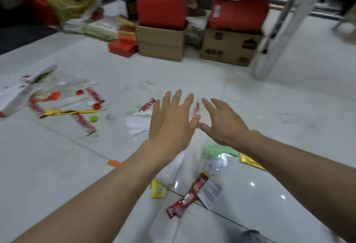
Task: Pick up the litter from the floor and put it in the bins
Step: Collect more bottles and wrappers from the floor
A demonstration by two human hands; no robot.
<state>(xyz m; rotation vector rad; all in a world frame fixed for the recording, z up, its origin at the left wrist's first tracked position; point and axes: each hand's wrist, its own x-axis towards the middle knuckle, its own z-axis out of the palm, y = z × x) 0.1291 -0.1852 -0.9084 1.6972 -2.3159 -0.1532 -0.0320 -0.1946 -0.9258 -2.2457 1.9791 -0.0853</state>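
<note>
Both my hands are out in front of me, palms down, fingers straight and spread, holding nothing. My left hand (pixel 171 121) and right hand (pixel 221 125) hang side by side over the floor (pixel 289 107), thumb tips almost meeting.

The litter lies all round them. Nearest my fingers is a thin red stick (pixel 196 110), showing in the gap between the two hands. It is blurred, but its long axis seems to run roughly away from me. Either hand looks about as near to it. Just beside my left hand, on its outer side, lies a paper (pixel 137 123), and past that a red sachet (pixel 147 105) slants up to the right. Those two are plainly the left hand's.

Closer to my body, under the forearms, a long packet (pixel 187 196) lies slantwise from near-left to far-right, with a yellow packet (pixel 158 188) just beside it. A green pack (pixel 217 150) sits below my right wrist, and a gold wrapper (pixel 250 162) lies near it. A heap (pixel 63 106) of wrappers lies well apart, far to my left.

I see no bin that I can be sure of. A yellow-green bag (pixel 71 1) at the far left may line one.

I judge that the stick calls for a reach down and forward, pinching across its narrow width.
</note>
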